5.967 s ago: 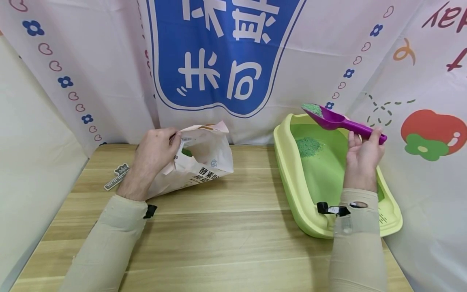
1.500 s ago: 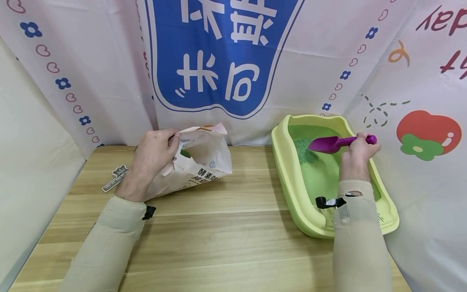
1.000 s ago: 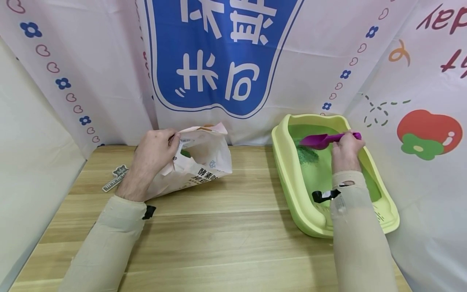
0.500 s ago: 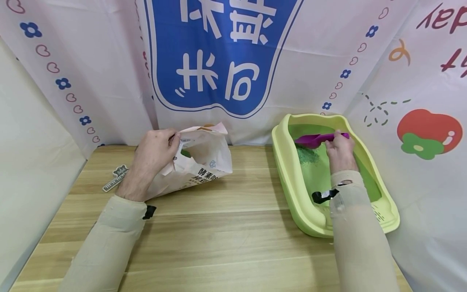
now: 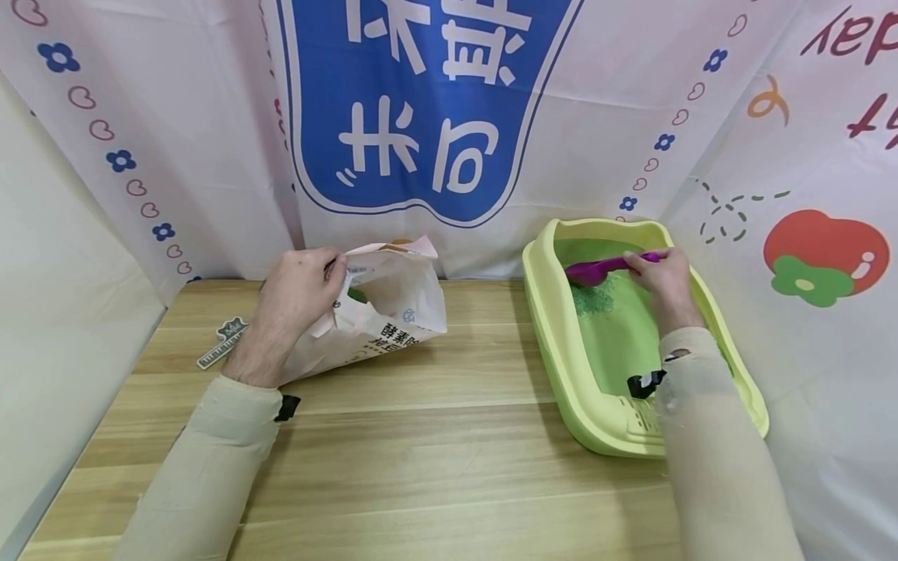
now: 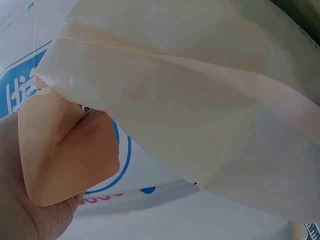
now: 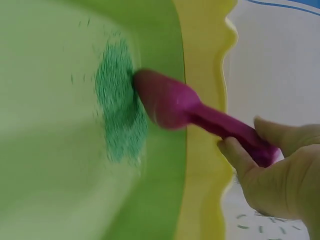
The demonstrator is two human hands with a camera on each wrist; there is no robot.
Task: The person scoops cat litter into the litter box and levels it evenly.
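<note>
My left hand (image 5: 298,300) grips the top edge of a white paper-like bag (image 5: 414,300) with dark printing, whose mouth gapes. Part of the bag's folded edge also shows beside the left hand (image 6: 37,215) in the left wrist view. Over at the right, my right hand (image 5: 666,284) holds a purple scoop (image 5: 592,271) by its handle. The scoop is inside a light green litter tray (image 5: 554,351), its head near the tray's left wall. Green granules (image 7: 117,100) lie in a small pile on the tray floor, right at the scoop's tip. Whether the scoop holds any granules is hidden.
A flat grey clip-like piece with a bear-shaped top (image 5: 228,339) lies left of the bag, partly behind my left wrist. Printed cloth (image 5: 484,257) hangs behind the wooden table (image 5: 421,467) and along its right side. The tray stands close to that right side.
Six seconds ago the scoop was raised above the tray with green granules in it. It has since come down and leftward to the pile, and my right wrist has turned. Left hand and bag stay put.
</note>
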